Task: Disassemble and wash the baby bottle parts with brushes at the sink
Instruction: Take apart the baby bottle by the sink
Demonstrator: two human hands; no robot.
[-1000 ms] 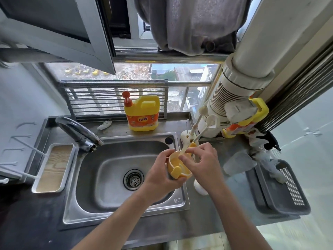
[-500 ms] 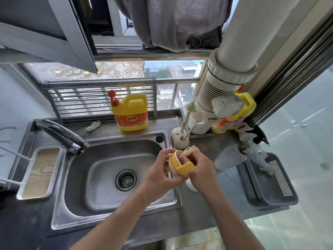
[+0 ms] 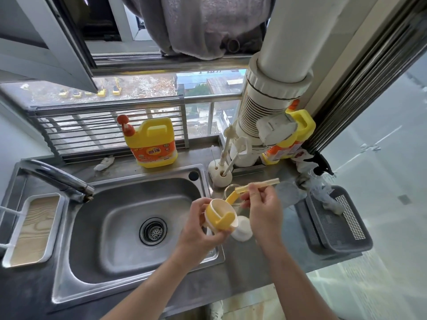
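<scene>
My left hand grips the yellow bottle collar with handles over the sink's right rim. My right hand pinches a pale yellow straw piece, held out to the right of the collar. A white cap stands on the counter just below the collar, partly hidden by my hands. A clear ring-shaped part lies on the counter behind the straw. Two white brushes stand in a white holder at the sink's back right corner.
The steel sink has a drain and a faucet at left. A yellow detergent jug stands behind it. A grey basket sits at right, a wooden-bottomed tray at left, and a large white pipe behind.
My right hand has pulled the straw piece out of the collar and moved it up and to the right. The left hand still holds the collar.
</scene>
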